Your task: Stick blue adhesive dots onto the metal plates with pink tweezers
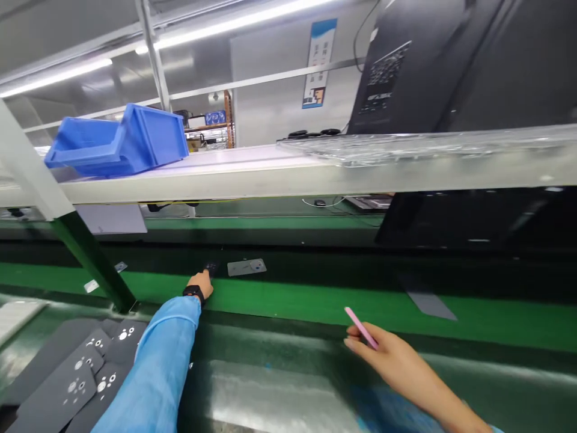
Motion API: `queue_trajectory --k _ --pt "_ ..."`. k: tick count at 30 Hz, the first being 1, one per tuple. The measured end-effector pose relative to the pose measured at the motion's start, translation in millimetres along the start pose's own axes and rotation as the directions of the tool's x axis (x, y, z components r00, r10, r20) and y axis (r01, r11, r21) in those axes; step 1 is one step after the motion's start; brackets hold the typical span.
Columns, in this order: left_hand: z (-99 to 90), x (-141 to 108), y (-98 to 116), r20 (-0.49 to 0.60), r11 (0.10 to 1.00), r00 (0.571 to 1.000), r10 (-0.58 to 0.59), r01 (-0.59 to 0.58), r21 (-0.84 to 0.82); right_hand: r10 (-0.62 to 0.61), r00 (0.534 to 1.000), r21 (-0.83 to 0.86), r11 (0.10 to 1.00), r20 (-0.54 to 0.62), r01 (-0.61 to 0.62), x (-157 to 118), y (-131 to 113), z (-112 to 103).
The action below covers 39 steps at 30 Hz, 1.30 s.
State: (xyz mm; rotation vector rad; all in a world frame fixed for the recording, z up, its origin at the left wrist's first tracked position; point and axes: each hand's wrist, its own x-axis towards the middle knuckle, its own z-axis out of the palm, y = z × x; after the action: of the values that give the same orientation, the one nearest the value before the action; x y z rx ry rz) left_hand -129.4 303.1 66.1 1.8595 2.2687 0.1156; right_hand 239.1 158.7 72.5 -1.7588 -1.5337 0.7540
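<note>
Broadly, the far side is spanned from left to right by a white shelf [252,180], and below it a green strip [288,300] is laid along the bench. On the shelf's left part a blue bin [153,141] is set. At near left, dark plates [67,367] with round holes are heaped, overlapping.

The left arm, covered by a blue sleeve [166,355], is stretched from the near edge toward the far side, and the left hand [201,282] is turned palm down with its fingers directed far. The right forearm is brought in from near right, and by the right hand [387,355] a slim pink piece [360,328] is held pinched between thumb and fingers. Its long axis is slanted from far left to near right, its free end pointed far left, above the green strip's near edge.

Just right of the left hand, a pale plate [246,267] is laid with its long axis nearly left to right. At the left fingertips a small dark piece [211,266] is seen; whether it is gripped cannot be told.
</note>
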Motion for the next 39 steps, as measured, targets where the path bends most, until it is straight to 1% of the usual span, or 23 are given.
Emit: queue_trajectory --k 2,3,5,6,9,12,14,16,18,19,20,21,23,24,25,27,29,30,32,34,36,37,39 --pt "-6.9 -0.4 -0.7 -0.026 0.995 0.999 0.019 -0.021 -0.097 0.106 0.993 0.072 0.992 -0.059 -0.102 -13.2 8.0 -17.7" --pt "-11.7 -2.3 -1.0 -0.047 0.988 0.999 0.019 -0.026 -0.153 0.151 0.986 0.136 0.981 -0.066 -0.141 -18.3 10.1 -24.0" --pt "-23.1 -10.5 -2.8 -0.089 0.965 0.996 0.012 -0.035 -0.259 0.207 0.978 0.310 0.932 -0.035 -0.187 -26.3 10.9 -31.1" --pt "-29.1 -17.3 -4.4 -0.111 0.949 0.994 0.005 -0.040 -0.312 0.216 0.976 0.404 0.894 -0.009 -0.194 -29.3 9.9 -32.2" --pt "-44.2 -51.2 -11.2 -0.156 0.878 0.988 -0.016 -0.061 -0.474 0.190 0.981 0.618 0.767 0.040 -0.174 -35.8 2.2 -28.8" --pt "-46.6 -105.9 -16.1 -0.135 0.776 0.991 -0.007 -0.080 -0.626 0.160 0.984 0.723 0.671 0.074 -0.163 -41.1 -7.6 -21.3" --pt "-37.3 -149.4 -16.6 -0.096 0.706 0.995 0.018 -0.081 -0.703 0.156 0.984 0.745 0.646 0.081 -0.164 -45.4 -11.9 -16.6" --pt "-18.8 -193.2 -15.0 -0.031 0.610 0.998 0.049 -0.054 -0.791 0.164 0.984 0.745 0.647 0.071 -0.162 -50.1 -12.3 -12.5" --pt "7.5 -232.7 -12.1 0.075 0.470 0.994 0.084 0.027 -0.882 0.165 0.983 0.745 0.645 0.083 -0.171 -54.5 -8.1 -8.3" --pt "22.5 -249.9 -10.2 0.139 0.419 0.985 0.106 0.082 -0.904 0.159 0.982 0.744 0.642 0.107 -0.185 -56.4 -4.4 -5.8" --pt "37.9 -265.0 -8.1 0.202 0.390 0.970 0.132 0.137 -0.911 0.157 0.979 0.733 0.649 0.133 -0.204 -58.1 0.2 -2.9" --pt "52.8 -277.8 -5.8 0.265 0.392 0.951 0.160 0.185 -0.901 0.162 0.974 0.707 0.670 0.159 -0.227 -59.7 5.2 0.4" --pt "77.3 -296.2 -1.2 0.367 0.454 0.905 0.216 0.240 -0.858 0.199 0.961 0.602 0.749 0.193 -0.276 -62.3 15.7 7.4" --pt "85.2 -301.7 0.7 0.391 0.507 0.888 0.241 0.229 -0.831 0.217 0.956 0.536 0.792 0.199 -0.291 -63.0 20.7 10.9" --pt "89.5 -305.1 2.2 0.394 0.567 0.880 0.263 0.189 -0.801 0.227 0.953 0.475 0.828 0.202 -0.298 -63.4 25.1 14.0" --pt "87.8 -307.1 3.8 0.360 0.690 0.881 0.308 0.054 -0.722 0.220 0.952 0.394 0.873 0.211 -0.289 -62.6 31.9 18.9" --pt "76.9 -305.8 4.8 0.326 0.793 0.881 0.344 -0.087 -0.603 0.197 0.955 0.372 0.888 0.223 -0.270 -60.3 35.8 21.9" --pt "70.4 -304.7 5.7 0.327 0.837 0.878 0.349 -0.135 -0.530 0.191 0.954 0.371 0.889 0.233 -0.268 -58.8 36.9 22.9" --pt "59.6 -302.0 8.6 0.343 0.904 0.879 0.331 -0.191 -0.383 0.197 0.946 0.370 0.884 0.256 -0.285 -55.6 38.1 24.1" --pt "54.7 -298.3 12.6 0.356 0.938 0.884 0.303 -0.211 -0.274 0.217 0.935 0.369 0.875 0.279 -0.313 -52.5 38.8 24.9" --pt "56.2 -292.6 16.0 0.332 0.940 0.891 0.310 -0.235 -0.247 0.235 0.927 0.364 0.869 0.291 -0.335 -50.3 39.2 25.2" --pt "58.9 -289.0 17.0 0.294 0.925 0.891 0.345 -0.270 -0.268 0.239 0.924 0.359 0.869 0.297 -0.340 -49.5 39.3 25.2" --pt "67.1 -280.4 17.3 0.170 0.866 0.879 0.446 -0.376 -0.330 0.240 0.918 0.344 0.873 0.315 -0.346 -48.5 39.0 24.9"
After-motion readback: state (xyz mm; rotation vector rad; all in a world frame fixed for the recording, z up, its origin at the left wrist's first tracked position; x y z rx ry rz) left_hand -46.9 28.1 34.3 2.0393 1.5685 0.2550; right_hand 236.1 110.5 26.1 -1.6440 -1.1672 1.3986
